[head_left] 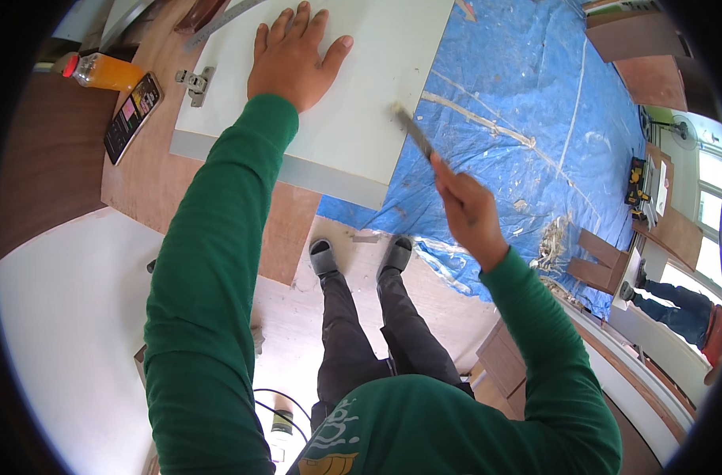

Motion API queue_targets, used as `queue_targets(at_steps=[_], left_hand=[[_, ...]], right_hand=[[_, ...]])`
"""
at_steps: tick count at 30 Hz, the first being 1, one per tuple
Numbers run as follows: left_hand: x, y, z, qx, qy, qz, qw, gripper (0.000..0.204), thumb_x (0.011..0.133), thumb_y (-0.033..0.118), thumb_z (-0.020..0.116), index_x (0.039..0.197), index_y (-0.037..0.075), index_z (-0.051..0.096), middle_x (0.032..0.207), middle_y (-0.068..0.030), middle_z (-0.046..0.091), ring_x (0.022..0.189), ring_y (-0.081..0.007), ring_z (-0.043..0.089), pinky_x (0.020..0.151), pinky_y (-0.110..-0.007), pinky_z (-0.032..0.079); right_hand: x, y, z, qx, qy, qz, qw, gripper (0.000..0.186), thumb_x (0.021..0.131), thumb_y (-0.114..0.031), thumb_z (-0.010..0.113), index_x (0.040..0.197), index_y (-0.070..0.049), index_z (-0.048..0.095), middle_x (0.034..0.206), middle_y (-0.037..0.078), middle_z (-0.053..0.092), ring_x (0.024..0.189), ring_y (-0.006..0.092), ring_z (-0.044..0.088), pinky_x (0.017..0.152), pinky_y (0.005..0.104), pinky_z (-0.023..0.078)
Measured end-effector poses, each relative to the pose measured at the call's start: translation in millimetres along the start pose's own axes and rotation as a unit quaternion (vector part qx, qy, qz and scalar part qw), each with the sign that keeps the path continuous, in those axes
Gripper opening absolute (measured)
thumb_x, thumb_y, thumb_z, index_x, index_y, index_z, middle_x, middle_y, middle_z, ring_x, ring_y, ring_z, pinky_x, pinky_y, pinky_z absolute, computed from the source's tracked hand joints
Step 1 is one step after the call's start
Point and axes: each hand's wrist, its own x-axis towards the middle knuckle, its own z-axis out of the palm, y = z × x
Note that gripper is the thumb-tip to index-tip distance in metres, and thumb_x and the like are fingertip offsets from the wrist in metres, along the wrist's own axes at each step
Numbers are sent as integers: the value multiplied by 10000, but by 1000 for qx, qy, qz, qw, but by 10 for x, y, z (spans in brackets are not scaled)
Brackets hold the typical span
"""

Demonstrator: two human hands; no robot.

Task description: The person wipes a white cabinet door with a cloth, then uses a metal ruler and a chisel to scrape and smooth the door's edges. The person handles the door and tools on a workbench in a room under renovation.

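Observation:
My left hand (pixel 296 59) lies with fingers spread on a white board (pixel 353 87) that has a pale grey edge strip (pixel 337 180). A metal hinge (pixel 195 85) is on the board left of that hand. My right hand (pixel 468 210) grips a narrow flat tool (pixel 416 131), like a file or blade, whose far end is near the board's right edge; I cannot tell whether it touches.
A wooden panel (pixel 282 241) under the board holds a phone (pixel 131 119), an orange drink bottle (pixel 104 73) and a metal ruler (pixel 210 24). Blue tarp (pixel 519 63) covers floor to the right. A co-worker's legs (pixel 673 313), drill-like tools (pixel 635 182) and a fan (pixel 683 129) are at right.

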Motion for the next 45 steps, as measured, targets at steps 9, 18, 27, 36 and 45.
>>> queue_targets(at_steps=[9, 18, 27, 36, 45], left_hand=[[7, -33, 17, 14, -17, 3, 1000, 655, 1048, 603, 425, 1532, 166, 494, 1638, -109, 405, 1531, -303, 318, 1277, -497, 173], [71, 120, -40, 5, -8, 1, 1000, 641, 1052, 587, 425, 1535, 170, 491, 1641, -101, 403, 1530, -303, 320, 1278, -496, 173], [5, 74, -45, 22, -17, -9, 1000, 643, 1054, 569, 429, 1544, 156, 478, 1639, -106, 403, 1526, -308, 328, 1274, -488, 188], [13, 42, -50, 30, -44, -11, 999, 654, 1055, 579, 381, 1568, 178, 440, 1651, -96, 384, 1544, -297, 294, 1284, -492, 167], [75, 126, -59, 21, -38, 1, 999, 657, 1051, 584, 389, 1572, 187, 436, 1652, -94, 385, 1552, -297, 278, 1287, -486, 159]], right_hand=[[228, -5, 90, 37, 31, 31, 998, 440, 1005, -57, 601, 1438, -134, 616, 852, 156, 659, 722, 214, 608, 724, 335, 516], [1103, 180, -148, 68, 71, 85, 992, 397, 1055, -125, 607, 1452, -101, 601, 1179, 49, 744, 994, 65, 603, 904, 234, 495], [276, 123, 55, 33, 42, 19, 998, 467, 998, -71, 616, 1449, -193, 619, 821, 151, 652, 721, 136, 585, 700, 318, 504], [675, 218, 1, 13, 2, 79, 997, 426, 1046, -38, 573, 1463, -122, 600, 1228, 70, 729, 1022, 93, 624, 929, 247, 487], [1417, 311, -291, 113, 87, 63, 988, 393, 1051, -174, 598, 1442, -139, 624, 882, 32, 667, 799, 90, 596, 740, 280, 518]])
